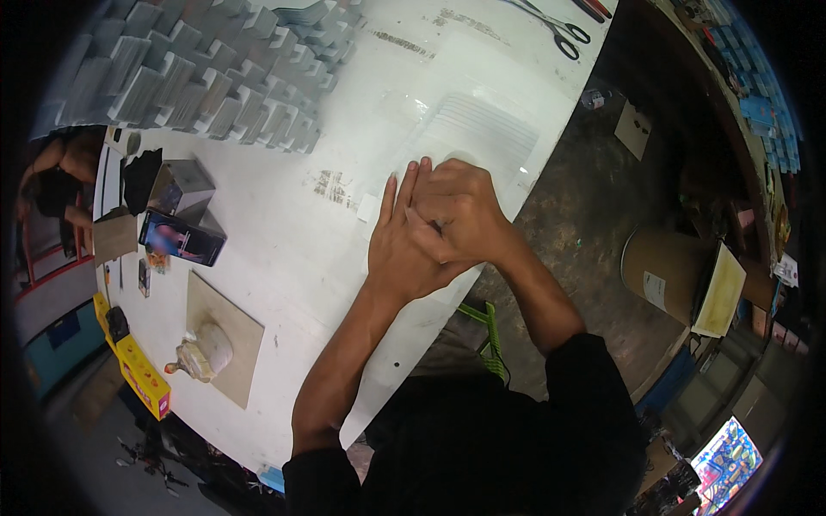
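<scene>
My left hand (403, 245) lies on the white table with its fingers stretched out, pointing away from me. My right hand (462, 209) is curled closed and crosses over the left one's thumb side. Whatever its fingers may hold is hidden. Just beyond both hands lies a fanned stack of clear plastic sheets (490, 125), with its edges showing as parallel lines. A pale rounded edge shows right above the right knuckles, too faint to name. Beside the left fingertips a small white piece (367, 207) lies on the table.
Many stacked grey-white folded pieces (172, 73) fill the far left. Black-handled scissors (564, 39) lie at the far right edge. A phone (182, 238) leans on a box at left. A tape roll (206, 353) sits on a beige board (245, 340). A brown drum (667, 275) stands right.
</scene>
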A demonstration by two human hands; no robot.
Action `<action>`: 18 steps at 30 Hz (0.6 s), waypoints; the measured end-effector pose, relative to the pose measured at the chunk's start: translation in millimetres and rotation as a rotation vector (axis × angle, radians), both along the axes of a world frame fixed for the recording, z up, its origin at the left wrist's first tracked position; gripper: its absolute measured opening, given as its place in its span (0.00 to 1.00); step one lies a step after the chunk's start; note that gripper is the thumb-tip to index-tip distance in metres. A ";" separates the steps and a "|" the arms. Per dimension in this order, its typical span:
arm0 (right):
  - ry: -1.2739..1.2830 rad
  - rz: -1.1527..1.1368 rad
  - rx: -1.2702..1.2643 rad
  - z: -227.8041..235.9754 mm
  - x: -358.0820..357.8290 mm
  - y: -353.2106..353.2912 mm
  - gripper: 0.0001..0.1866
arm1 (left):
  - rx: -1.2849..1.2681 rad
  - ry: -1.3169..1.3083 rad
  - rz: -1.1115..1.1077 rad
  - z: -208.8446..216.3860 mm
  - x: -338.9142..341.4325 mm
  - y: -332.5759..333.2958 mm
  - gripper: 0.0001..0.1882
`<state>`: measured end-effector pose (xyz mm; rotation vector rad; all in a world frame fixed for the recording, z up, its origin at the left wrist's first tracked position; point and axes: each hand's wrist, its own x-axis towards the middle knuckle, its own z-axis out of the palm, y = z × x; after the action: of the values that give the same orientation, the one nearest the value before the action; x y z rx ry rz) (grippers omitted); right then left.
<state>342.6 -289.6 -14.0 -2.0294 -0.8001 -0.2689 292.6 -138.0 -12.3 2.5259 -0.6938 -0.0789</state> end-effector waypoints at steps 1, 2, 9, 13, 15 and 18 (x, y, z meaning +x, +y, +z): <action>0.026 -0.037 0.017 8.5 9.1 -8.3 0.07 | 0.023 -0.006 -0.017 0.0 0.7 -1.0 0.47; 0.046 -0.066 0.033 11.8 28.3 -19.1 0.08 | 0.045 -0.019 -0.026 -1.1 1.6 -1.6 0.48; -0.045 -0.040 0.064 -8.8 7.1 -1.3 0.06 | -0.052 0.015 0.017 -3.5 -1.6 1.0 0.45; -0.021 -0.137 0.028 -2.7 36.8 -23.3 0.05 | 0.051 -0.080 -0.022 1.1 -2.2 -2.6 0.51; -0.148 -0.156 0.005 -20.8 20.4 -6.8 0.05 | 0.034 -0.047 -0.014 -3.1 -2.1 0.9 0.49; 0.046 -0.017 0.168 -5.6 7.6 2.0 0.05 | -0.051 0.008 0.004 1.5 -3.1 3.6 0.45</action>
<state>350.2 -287.7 -19.6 -1.8792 -0.7081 -0.2890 289.5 -134.4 -10.7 2.4764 -0.6794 -0.0692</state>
